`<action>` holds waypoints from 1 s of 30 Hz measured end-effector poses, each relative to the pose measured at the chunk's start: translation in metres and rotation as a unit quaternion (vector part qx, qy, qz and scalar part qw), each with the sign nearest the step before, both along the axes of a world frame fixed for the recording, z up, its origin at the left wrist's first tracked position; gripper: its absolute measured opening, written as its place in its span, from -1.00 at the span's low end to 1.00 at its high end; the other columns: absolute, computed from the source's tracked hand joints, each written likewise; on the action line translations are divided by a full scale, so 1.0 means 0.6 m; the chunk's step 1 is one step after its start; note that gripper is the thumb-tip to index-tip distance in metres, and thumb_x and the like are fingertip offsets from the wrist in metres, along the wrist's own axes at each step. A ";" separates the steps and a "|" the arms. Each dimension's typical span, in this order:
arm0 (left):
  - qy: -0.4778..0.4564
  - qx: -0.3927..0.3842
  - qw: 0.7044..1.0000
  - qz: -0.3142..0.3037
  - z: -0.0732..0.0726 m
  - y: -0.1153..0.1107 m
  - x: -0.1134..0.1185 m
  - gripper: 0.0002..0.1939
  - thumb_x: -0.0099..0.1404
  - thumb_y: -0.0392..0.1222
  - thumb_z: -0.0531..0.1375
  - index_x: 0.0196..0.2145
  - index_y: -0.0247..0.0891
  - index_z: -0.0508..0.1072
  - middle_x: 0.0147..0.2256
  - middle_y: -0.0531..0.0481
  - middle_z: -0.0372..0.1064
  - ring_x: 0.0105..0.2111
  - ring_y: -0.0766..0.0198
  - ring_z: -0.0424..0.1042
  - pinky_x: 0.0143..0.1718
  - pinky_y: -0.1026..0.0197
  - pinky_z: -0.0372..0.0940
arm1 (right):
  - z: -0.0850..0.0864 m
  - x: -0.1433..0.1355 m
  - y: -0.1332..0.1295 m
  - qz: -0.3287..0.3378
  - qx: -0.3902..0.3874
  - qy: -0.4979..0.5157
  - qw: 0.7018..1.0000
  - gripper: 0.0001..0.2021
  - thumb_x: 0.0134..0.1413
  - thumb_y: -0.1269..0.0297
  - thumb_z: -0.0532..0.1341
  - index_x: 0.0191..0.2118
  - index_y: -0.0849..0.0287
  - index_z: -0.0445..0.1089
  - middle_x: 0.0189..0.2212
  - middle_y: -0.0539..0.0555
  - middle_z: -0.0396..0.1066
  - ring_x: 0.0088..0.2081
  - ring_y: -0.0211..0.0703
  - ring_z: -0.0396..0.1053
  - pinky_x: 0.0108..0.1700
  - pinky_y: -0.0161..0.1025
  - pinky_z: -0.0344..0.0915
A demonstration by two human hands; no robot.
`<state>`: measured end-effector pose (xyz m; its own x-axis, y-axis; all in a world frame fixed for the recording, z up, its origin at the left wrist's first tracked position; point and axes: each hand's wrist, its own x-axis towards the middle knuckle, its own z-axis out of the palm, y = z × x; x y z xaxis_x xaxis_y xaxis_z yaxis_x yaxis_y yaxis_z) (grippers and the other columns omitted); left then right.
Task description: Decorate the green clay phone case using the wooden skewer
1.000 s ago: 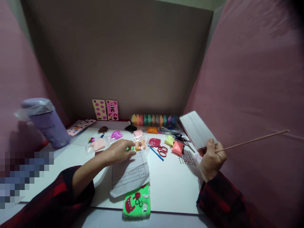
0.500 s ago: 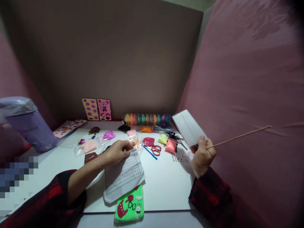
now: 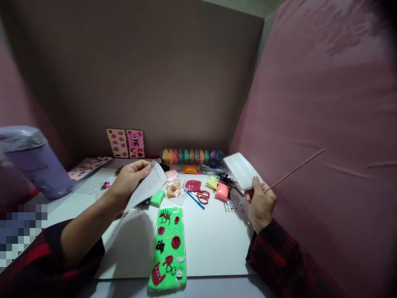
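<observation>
left hand (image 3: pixel 128 179): thumb and fingers pinched closed on the top edge of a paper sheet (image 3: pixel 149 184). sheet is tilted, hanging off the fingertips above the left-centre of the counter (image 3: pixel 217 248), faint printed lines on it.

right hand (image 3: pixel 262 203): closed, thumb on top, gripping the lower end of a white-faced panel (image 3: pixel 242 169). panel is up in the air, tilted, over the right side. same hand has a thin stick (image 3: pixel 294 171), poking out up and to the right past the thumb.

between the hands, near edge: green case (image 3: pixel 169 249), lying flat, decorated side up, with red and black shapes plus a white bit. its near end overhangs the counter edge.

just beyond its far end: green packet (image 3: pixel 157 198) and orange packet in clear wrap (image 3: pixel 174 189). to the right of those, a blue pen-like tool (image 3: pixel 196 200) next to red-handled scissors (image 3: pixel 204 196), then a coral packet (image 3: pixel 222 191) with a yellow packet (image 3: pixel 212 182) by it. gem sticker sheet (image 3: pixel 235 204) near the right hand.

at the back: row of coloured tubs (image 3: pixel 192 157), two decorated cases (image 3: pixel 135 143) upright side by side. purple container (image 3: pixel 40 165) far left.
</observation>
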<state>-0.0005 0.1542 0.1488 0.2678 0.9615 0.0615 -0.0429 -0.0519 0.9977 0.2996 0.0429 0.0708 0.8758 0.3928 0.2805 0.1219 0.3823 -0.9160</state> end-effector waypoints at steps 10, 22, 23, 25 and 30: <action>0.020 -0.105 0.987 -0.121 -0.018 -0.054 0.035 -0.71 0.07 0.01 0.28 -0.43 -0.31 0.49 -0.60 0.02 0.43 -0.66 0.35 0.35 -0.64 0.36 0.22 | 0.021 -0.080 -0.019 0.257 -0.088 -0.016 0.962 -0.59 0.01 -0.10 0.16 -0.53 0.17 0.17 -0.78 -0.18 0.05 -0.76 -0.46 -0.08 -0.72 -0.44 -0.09; 0.000 -0.153 0.980 -0.125 -0.018 -0.076 0.038 -0.65 0.13 -0.01 0.24 -0.62 -0.33 0.38 -0.74 0.04 0.31 -0.77 0.38 0.26 -0.75 0.39 0.08 | 0.042 0.018 0.033 0.108 -0.372 -0.279 0.878 -0.76 0.17 0.16 0.12 -0.29 0.22 0.42 -0.29 0.13 0.42 -0.19 -0.08 0.37 -0.24 -0.24 0.31; 0.002 -0.146 0.982 -0.122 -0.015 -0.073 0.037 -0.65 0.14 0.00 0.24 -0.63 -0.33 0.38 -0.75 0.04 0.31 -0.77 0.38 0.27 -0.75 0.38 0.08 | 0.038 0.043 0.046 0.091 -0.406 -0.291 0.861 -0.79 0.16 0.20 0.15 -0.23 0.23 0.41 -0.23 0.12 0.41 -0.16 -0.09 0.37 -0.19 -0.19 0.33; -0.002 -0.137 0.984 -0.116 -0.011 -0.071 0.035 -0.65 0.12 -0.01 0.24 -0.64 -0.32 0.38 -0.75 0.04 0.31 -0.77 0.37 0.27 -0.75 0.37 0.09 | 0.023 0.075 0.066 0.068 -0.461 -0.312 0.828 -0.74 0.18 0.22 0.16 -0.04 0.18 0.32 -0.06 0.11 0.33 -0.12 -0.12 0.36 -0.13 -0.11 0.35; -0.010 -0.139 0.984 -0.114 -0.010 -0.070 0.036 -0.67 0.12 -0.03 0.25 -0.63 -0.33 0.40 -0.74 0.05 0.31 -0.76 0.38 0.26 -0.73 0.37 0.09 | -0.014 0.088 0.093 0.044 -0.517 -0.362 0.775 -0.73 0.19 0.23 0.14 -0.01 0.16 0.29 -0.02 0.13 0.31 -0.09 -0.12 0.35 -0.10 -0.09 0.35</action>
<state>0.0210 0.1120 0.1427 0.4796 0.8572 -0.1874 -0.0416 0.2356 0.9710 0.3525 0.0990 0.0625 0.5931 0.7844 0.1814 0.7616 -0.4735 -0.4423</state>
